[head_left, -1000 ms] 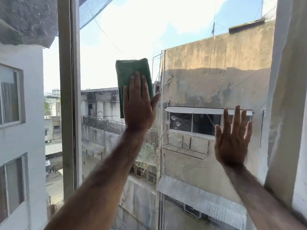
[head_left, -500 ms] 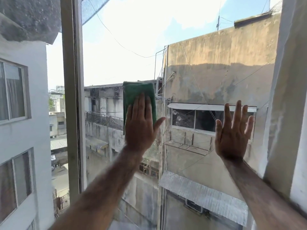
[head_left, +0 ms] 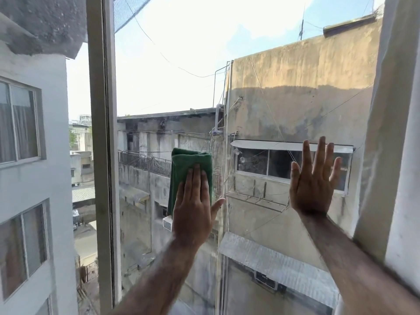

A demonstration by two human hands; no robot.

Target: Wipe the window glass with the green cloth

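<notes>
A folded green cloth lies flat against the window glass near the middle of the pane. My left hand presses on the cloth's lower half, fingers straight and together, thumb out to the right. The cloth's top edge and left side show above and beside my fingers. My right hand rests flat on the glass further right, fingers spread, holding nothing. Both forearms reach up from the bottom of the view.
A pale vertical window frame bounds the pane on the left, with an open gap beyond it. A white wall or frame edge closes the right side. Outside are neighbouring buildings, hanging wires and a street far below.
My left hand has slid the green cloth down the glass, from well above the far rooftop line to below it. My right hand stays flat in the same spot.
</notes>
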